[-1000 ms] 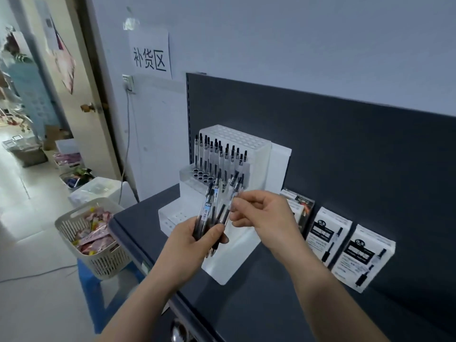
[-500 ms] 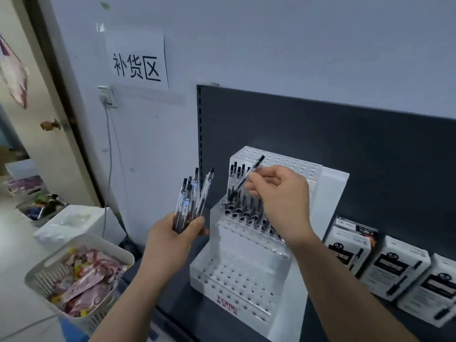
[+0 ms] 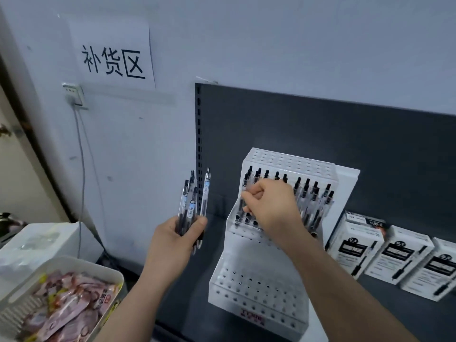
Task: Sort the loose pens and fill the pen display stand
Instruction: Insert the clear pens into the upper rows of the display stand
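Knuckles of your right grip (image 3: 270, 206) hide part of the middle row in the pen display stand (image 3: 259, 290) — its fingers pinch one pen (image 3: 245, 182) at the row's left end. Just left of the stand, your left grip (image 3: 177, 238) clasps the loose pens (image 3: 192, 203) upright — lower ends mostly hidden.

a shop's restocking corner: dark shelf (image 3: 370, 149), boxed pens (image 3: 399, 257), wall sign (image 3: 111, 50) reading 补货区.

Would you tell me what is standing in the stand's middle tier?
Upright black-capped pens stand in its rear rows. The right hand covers several of them and whatever lies beneath it.
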The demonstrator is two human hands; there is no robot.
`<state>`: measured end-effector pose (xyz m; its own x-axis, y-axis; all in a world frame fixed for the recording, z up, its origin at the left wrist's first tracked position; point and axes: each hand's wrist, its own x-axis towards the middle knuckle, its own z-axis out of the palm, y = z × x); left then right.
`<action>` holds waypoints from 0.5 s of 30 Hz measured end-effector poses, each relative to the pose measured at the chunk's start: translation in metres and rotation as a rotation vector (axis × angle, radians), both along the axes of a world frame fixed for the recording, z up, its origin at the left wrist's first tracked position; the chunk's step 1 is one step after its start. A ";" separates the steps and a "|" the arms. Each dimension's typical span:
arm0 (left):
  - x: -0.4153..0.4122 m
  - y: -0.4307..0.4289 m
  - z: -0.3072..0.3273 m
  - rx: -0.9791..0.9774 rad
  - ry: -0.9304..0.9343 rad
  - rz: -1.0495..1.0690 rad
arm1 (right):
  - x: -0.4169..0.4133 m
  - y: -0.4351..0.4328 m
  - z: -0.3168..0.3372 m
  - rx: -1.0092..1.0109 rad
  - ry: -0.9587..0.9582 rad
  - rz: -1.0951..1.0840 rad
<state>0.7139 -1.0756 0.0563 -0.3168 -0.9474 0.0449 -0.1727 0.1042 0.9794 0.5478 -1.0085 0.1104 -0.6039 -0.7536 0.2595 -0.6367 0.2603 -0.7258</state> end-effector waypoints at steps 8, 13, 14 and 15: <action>-0.006 0.009 -0.001 0.088 0.134 -0.248 | 0.009 0.023 -0.001 -0.096 -0.265 0.135; -0.008 0.016 -0.002 0.082 0.125 -0.317 | 0.011 0.029 0.004 -0.156 -0.464 0.199; -0.007 0.015 -0.002 0.068 0.118 -0.289 | 0.010 0.032 0.007 -0.182 -0.502 0.185; -0.006 0.013 -0.002 0.047 0.100 -0.252 | 0.007 0.036 0.010 -0.220 -0.539 0.156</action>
